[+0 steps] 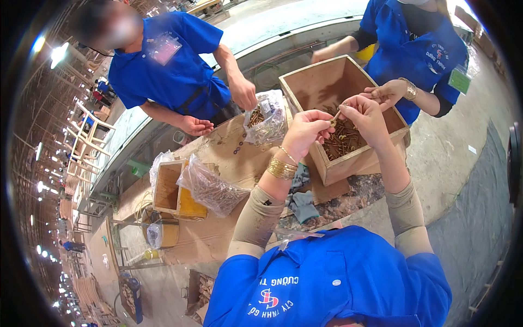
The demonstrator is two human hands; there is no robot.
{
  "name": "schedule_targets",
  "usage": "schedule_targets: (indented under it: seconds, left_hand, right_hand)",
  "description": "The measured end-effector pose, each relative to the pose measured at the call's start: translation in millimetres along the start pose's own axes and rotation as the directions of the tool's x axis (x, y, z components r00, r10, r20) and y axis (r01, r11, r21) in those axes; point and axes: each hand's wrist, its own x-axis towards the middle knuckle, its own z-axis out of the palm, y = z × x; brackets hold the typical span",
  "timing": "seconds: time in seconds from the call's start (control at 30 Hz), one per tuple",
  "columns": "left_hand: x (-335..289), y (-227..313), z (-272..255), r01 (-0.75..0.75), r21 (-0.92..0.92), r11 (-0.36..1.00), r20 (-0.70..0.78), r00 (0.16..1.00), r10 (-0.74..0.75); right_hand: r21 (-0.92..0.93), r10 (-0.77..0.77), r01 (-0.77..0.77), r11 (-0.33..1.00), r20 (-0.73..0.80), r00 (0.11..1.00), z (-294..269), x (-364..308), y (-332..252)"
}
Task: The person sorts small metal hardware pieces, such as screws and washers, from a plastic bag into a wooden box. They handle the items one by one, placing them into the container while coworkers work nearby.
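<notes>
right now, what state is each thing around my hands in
left hand, pinching a small brass-coloured piece
right hand, pinching at the same piece
large wooden box, open, part filled
screws in it, loose, heaped
small wooden box, open
near bag, bulging with screws, sealing unclear
far bag, open, a co-worker's hand at its mouth
gloves, crumpled, unworn

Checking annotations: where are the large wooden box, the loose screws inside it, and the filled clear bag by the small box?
Large wooden box (348,167), head view: near wall's outer face.
Loose screws (343,142), head view: middle of the visible pile.
Filled clear bag (213,191), head view: its bulging middle.
</notes>
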Motion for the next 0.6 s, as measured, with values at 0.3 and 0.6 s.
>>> schedule_targets:
  seconds: [0.3, 0.6]
  left_hand:
    - [6.0, 0.0, 4.1, 0.0, 0.081, 0.997, -0.031, 1.0, 0.002]
    - [33.4, -5.1, -1.6, 0.114, 0.266, 0.957, -0.042, 0.993, -0.107]
  right_hand:
    - [-0.499, -0.058, 0.128, 0.857, 0.154, 0.986, 8.1, -4.1, -9.9]
    - [0.425, 0.511, -0.533, 0.731, 0.176, 0.841, -32.8, 1.6, 20.4]
